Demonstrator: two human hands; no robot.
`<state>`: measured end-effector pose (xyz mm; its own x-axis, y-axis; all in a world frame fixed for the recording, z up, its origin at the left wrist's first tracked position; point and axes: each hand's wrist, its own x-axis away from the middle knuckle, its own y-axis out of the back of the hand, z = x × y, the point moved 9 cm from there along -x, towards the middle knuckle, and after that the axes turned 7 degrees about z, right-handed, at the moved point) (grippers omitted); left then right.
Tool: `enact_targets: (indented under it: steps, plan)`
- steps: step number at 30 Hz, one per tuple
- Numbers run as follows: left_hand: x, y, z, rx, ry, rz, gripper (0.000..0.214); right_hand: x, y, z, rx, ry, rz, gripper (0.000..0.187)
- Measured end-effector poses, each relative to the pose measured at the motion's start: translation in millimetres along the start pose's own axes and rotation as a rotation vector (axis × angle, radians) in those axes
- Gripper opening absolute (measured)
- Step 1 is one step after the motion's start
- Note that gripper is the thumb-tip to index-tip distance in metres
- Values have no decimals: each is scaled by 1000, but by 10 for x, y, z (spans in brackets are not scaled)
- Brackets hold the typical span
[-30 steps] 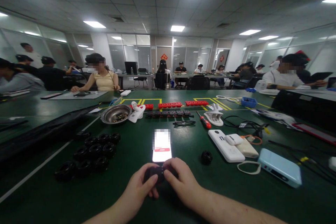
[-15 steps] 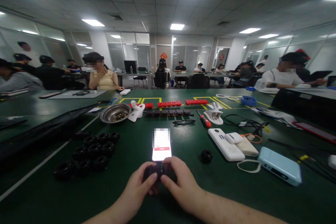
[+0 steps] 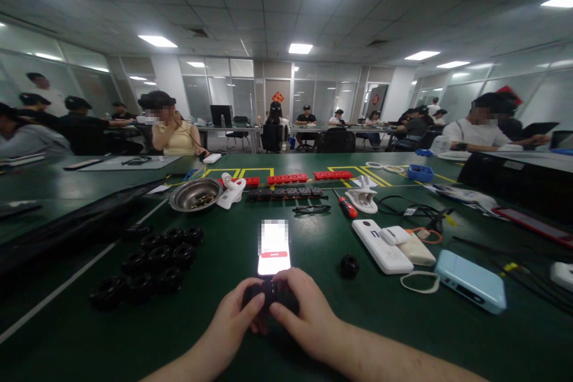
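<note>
My left hand and my right hand are both closed around a dark, rounded black part near the table's front edge. Fingers cover much of it, so its exact kind is hidden. Just beyond the hands lies a phone with a lit screen. To the left, several glossy black ring-shaped parts rest in a cluster. A single knobbly black round part sits to the right of my hands.
A metal bowl holds small brass-coloured pieces. Farther back are red trays, a black strip, glasses and a screwdriver. White power banks and a light blue box lie right. People sit beyond.
The view has shifted slightly, moving the table items a little left in the picture. Both hands keep hold of the black part, with only a small shift of the fingers.
</note>
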<state>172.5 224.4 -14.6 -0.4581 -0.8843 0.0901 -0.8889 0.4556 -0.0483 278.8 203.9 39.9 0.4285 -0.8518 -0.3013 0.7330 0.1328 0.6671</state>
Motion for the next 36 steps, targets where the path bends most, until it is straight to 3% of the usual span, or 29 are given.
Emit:
enact_targets:
  steps: [7, 13, 18, 23, 27, 30, 36]
  plan:
    - [19, -20, -24, -45, -2, 11, 46, -39, -74, -79, 56, -52, 55, 8]
    - [-19, -5, 9, 7, 68, 1, 52, -23, -60, 11, -57, 32, 84, 34]
    - [16, -30, -20, -21, 9, 15, 46, -27, -40, -78, -32, -23, 31, 19]
    - [31, -28, -6, -36, 40, 20, 49, -28, -54, -86, 27, -46, 39, 9]
    - [12, -33, -17, -27, 71, 40, 51, 2, -25, 77, -15, 70, 52, 28]
    - [8, -29, -24, -17, 73, 36, 49, 11, -19, 111, -38, 103, 61, 32]
    - [10, -7, -10, -19, 30, 6, 49, -29, 3, -110, -88, -21, -19, 18]
